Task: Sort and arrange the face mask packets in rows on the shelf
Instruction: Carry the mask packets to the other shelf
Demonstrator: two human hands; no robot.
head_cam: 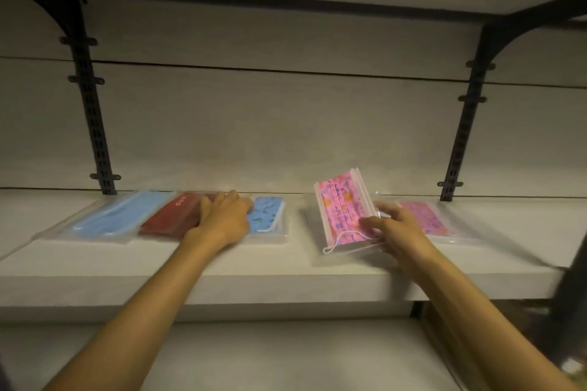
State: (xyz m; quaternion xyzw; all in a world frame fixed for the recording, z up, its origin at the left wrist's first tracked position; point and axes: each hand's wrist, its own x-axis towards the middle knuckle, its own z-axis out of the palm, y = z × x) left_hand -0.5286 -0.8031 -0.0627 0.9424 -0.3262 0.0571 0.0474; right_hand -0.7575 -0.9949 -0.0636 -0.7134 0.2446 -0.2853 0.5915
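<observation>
Both hands are on the shelf [286,276], working the row of face mask packets. My left hand [222,219] lies flat with fingers relaxed and straight, pressing on the dark red packet [171,216] where it meets the blue patterned packet [265,214]. My right hand [394,228] pinches the pink patterned packet [344,209] by its right edge, thumb on top and fingers beneath, with the packet's far end tilted up off the shelf.

Row layout, left to right: light blue packet [108,217], dark red packet overlapping its right edge, blue patterned packet, a gap, the held pink packet, then a second pink packet [425,219] lying flat just behind my right hand.

Procedure for the present step, as I judge it:
1. Keep the left palm flat so the placed packets do not slide.
2. Lower the pink packet until its clear sleeve lies fully on the shelf, long edge parallel to the back wall [286,124].
3. Set it beside the second pink packet, matching designs together, without overlap.
4. Tuck the loose white ear loop [341,240] inside the sleeve outline before release.

Caution: the plastic sleeves look slick; a quick release may skew the row.
</observation>
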